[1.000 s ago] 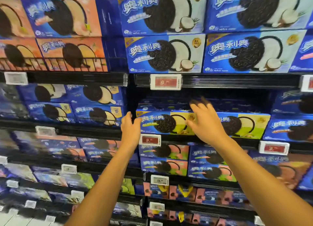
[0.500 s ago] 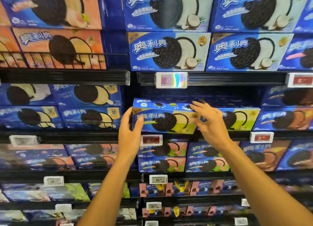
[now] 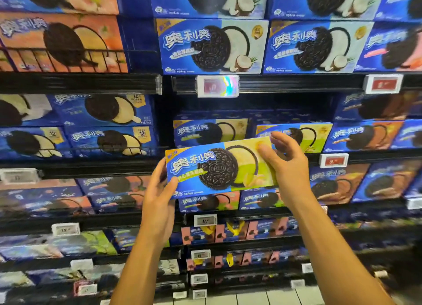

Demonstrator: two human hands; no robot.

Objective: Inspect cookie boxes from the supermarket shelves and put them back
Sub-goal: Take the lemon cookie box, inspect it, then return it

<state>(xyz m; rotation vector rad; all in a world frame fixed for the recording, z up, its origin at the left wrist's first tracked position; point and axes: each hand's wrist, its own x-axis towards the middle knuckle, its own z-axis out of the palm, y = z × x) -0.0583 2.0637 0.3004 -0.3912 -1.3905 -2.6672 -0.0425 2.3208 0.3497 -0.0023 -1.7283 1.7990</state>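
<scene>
Nearest, the left hand [image 3: 159,197] grips the box [image 3: 220,169] at its lower left corner, thumb on the front. The right hand [image 3: 285,165] holds its right end with curled fingers. The box hangs clear of the shelf [image 3: 296,159], front facing out. With so little of each end held, it could slip and drop.
</scene>
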